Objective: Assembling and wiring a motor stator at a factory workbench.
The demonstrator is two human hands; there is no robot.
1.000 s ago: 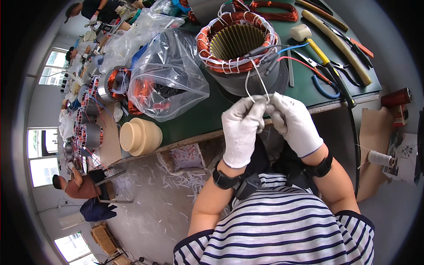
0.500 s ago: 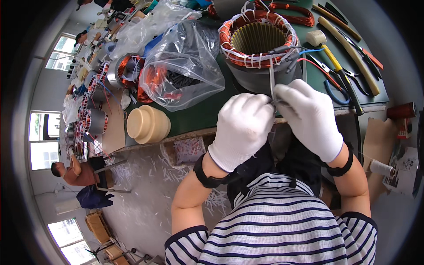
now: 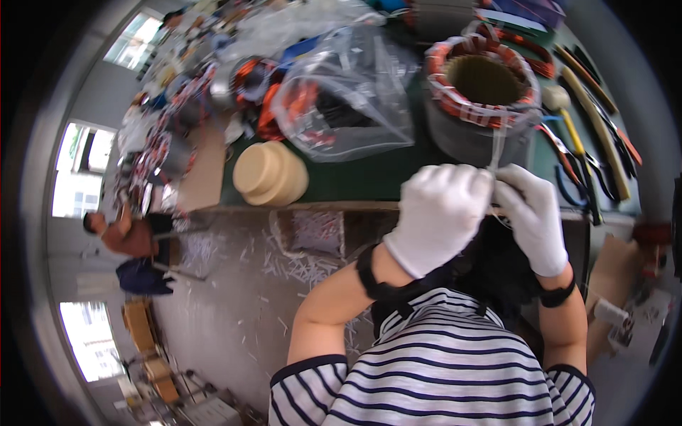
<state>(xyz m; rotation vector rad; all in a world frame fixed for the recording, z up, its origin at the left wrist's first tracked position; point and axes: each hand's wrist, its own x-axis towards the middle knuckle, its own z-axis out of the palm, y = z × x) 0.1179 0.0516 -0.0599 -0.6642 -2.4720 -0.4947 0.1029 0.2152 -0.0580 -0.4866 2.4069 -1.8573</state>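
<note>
A motor stator [image 3: 455, 135] with a grey body stands upright on the green bench. Its copper winding ring [image 3: 437, 82] is laced round with white cord. From the ring's near side a white lacing cord [image 3: 500, 142] runs down taut to my gloved hands. My left hand [image 3: 442, 216], closed in a fist with its knuckles up, grips the cord just in front of the stator. Close beside it, my right hand [image 3: 534, 216] has its fingers bent and pinched at the same cord. The gloves hide the cord between the fingertips, and a loose end shows below them.
On the right lie a mallet [image 3: 556, 98] with a yellow handle, blue-handled pliers [image 3: 568, 183] and wooden sticks [image 3: 593, 128]. A clear plastic bag [image 3: 355, 117] and a cream stepped cylinder [image 3: 270, 174] stand left. Below is a bin [image 3: 284, 231] of paper scraps; a person [image 3: 131, 238] works far left.
My view has swung, so the bench and stator appear further right. Both hands have drawn closer together on the cord, which now looks stretched tight from the winding.
</note>
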